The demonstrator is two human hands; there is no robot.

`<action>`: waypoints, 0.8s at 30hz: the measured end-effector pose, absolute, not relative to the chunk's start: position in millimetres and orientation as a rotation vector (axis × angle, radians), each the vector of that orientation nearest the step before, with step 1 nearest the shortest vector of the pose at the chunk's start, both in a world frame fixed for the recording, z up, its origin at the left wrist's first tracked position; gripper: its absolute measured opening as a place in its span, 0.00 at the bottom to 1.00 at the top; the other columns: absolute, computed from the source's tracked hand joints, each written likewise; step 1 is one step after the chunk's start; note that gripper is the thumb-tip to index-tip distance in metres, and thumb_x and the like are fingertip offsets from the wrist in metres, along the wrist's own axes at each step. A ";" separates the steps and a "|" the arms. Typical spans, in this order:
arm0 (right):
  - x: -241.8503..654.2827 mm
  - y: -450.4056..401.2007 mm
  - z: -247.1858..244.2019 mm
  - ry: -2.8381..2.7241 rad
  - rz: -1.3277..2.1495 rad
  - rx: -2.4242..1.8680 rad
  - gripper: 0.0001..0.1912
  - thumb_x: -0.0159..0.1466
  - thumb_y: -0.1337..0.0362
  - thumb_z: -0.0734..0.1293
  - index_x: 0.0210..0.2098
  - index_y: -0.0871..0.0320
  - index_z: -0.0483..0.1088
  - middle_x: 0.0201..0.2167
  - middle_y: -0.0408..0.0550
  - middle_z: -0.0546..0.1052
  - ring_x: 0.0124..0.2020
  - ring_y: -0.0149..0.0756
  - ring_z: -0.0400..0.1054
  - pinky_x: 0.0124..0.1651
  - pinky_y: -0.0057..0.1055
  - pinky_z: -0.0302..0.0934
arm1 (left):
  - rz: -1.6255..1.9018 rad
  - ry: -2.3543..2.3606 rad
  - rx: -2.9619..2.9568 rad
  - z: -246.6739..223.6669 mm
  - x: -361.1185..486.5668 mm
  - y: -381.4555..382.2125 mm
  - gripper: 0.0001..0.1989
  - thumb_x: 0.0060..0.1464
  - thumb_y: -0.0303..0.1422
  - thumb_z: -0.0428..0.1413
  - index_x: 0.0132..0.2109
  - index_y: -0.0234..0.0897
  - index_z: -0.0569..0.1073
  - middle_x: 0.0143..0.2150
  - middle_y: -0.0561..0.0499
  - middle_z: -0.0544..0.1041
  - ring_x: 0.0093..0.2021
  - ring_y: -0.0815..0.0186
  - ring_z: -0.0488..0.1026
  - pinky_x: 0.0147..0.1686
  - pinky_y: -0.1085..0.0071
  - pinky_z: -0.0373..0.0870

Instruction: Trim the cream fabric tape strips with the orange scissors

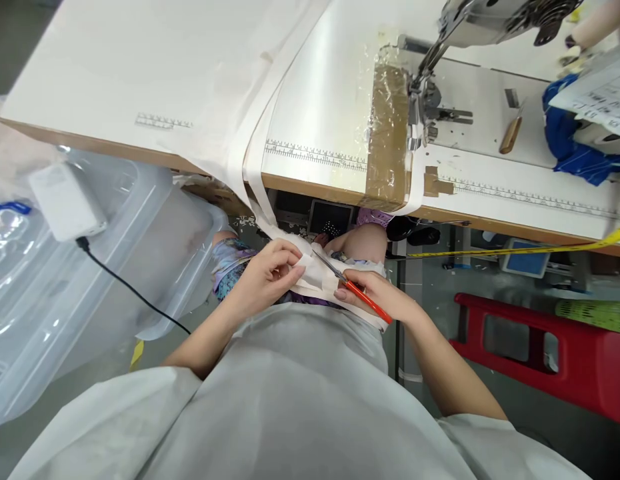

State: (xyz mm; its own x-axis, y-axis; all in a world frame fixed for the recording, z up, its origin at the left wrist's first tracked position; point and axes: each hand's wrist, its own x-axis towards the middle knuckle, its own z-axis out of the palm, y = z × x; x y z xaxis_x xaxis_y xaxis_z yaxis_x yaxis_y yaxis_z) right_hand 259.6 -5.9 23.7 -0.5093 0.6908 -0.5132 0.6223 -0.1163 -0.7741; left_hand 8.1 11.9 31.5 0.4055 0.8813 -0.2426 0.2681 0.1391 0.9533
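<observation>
Over my lap, my left hand (pixel 273 270) pinches the edge of a pale, nearly white fabric strip (pixel 315 267) between thumb and fingers. My right hand (pixel 375 290) grips small scissors (pixel 363 297) with red handles, whose blades point up and left across the fabric close to my left fingertips. Whether the blades are parted is too small to tell. From my lap the pale strips (pixel 255 150) run up over the table edge and along the white tabletop. Part of the cloth lies bunched between my hands.
A sewing machine (pixel 430 100) stands on the white table (pixel 310 120), with a wooden-handled tool (pixel 511 133) and blue cloth (pixel 565 140) to its right. At left are a clear plastic bin (pixel 140 253) and a white corded box (pixel 67 200). A red stool (pixel 550 347) and yellow measuring tape (pixel 515 251) are at right.
</observation>
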 end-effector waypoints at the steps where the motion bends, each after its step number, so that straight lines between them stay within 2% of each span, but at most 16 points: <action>1: 259.0 -3.5 22.7 -2.053 1.752 -1.490 0.26 0.63 0.41 0.62 0.24 0.55 0.53 0.22 0.39 0.57 0.24 0.30 0.51 0.27 0.28 0.47 | 0.571 1.092 1.308 32.5 8.1 11.6 0.15 0.60 0.43 0.55 0.36 0.34 0.72 0.34 0.49 0.74 0.22 0.75 0.63 0.21 0.76 0.60; 3: 257.3 0.6 20.1 -2.051 1.818 -1.410 0.25 0.63 0.42 0.62 0.24 0.55 0.54 0.23 0.38 0.57 0.25 0.30 0.51 0.28 0.28 0.47 | 0.494 1.042 1.117 35.0 8.4 11.7 0.16 0.61 0.45 0.53 0.38 0.35 0.69 0.21 0.54 0.71 0.16 0.74 0.61 0.18 0.77 0.57; 4: 256.4 2.4 18.9 -2.042 1.855 -1.368 0.25 0.63 0.42 0.62 0.25 0.55 0.54 0.23 0.38 0.57 0.25 0.30 0.51 0.28 0.27 0.47 | 0.471 1.021 1.042 36.1 8.6 12.3 0.17 0.60 0.47 0.54 0.38 0.34 0.68 0.17 0.55 0.70 0.15 0.74 0.61 0.17 0.78 0.57; 10: 252.7 9.9 15.7 -2.020 1.991 -1.319 0.26 0.62 0.40 0.62 0.24 0.55 0.54 0.22 0.38 0.54 0.25 0.29 0.48 0.27 0.27 0.46 | 0.455 0.980 0.858 32.8 7.9 18.4 0.19 0.56 0.47 0.58 0.37 0.32 0.69 0.24 0.45 0.80 0.19 0.70 0.73 0.19 0.79 0.66; 17: 248.4 9.5 18.9 -2.077 1.941 -1.383 0.28 0.61 0.38 0.61 0.23 0.56 0.56 0.21 0.38 0.55 0.23 0.28 0.48 0.25 0.27 0.43 | 0.483 1.023 0.796 23.4 6.0 18.2 0.18 0.56 0.46 0.59 0.35 0.34 0.69 0.21 0.49 0.78 0.22 0.67 0.76 0.18 0.81 0.66; 24: 245.3 7.1 21.7 -2.260 1.681 -1.505 0.29 0.63 0.37 0.59 0.22 0.56 0.55 0.20 0.37 0.56 0.23 0.28 0.48 0.27 0.28 0.44 | 0.506 1.059 0.806 23.6 5.7 17.7 0.18 0.55 0.46 0.59 0.35 0.33 0.70 0.20 0.50 0.77 0.21 0.67 0.76 0.17 0.81 0.64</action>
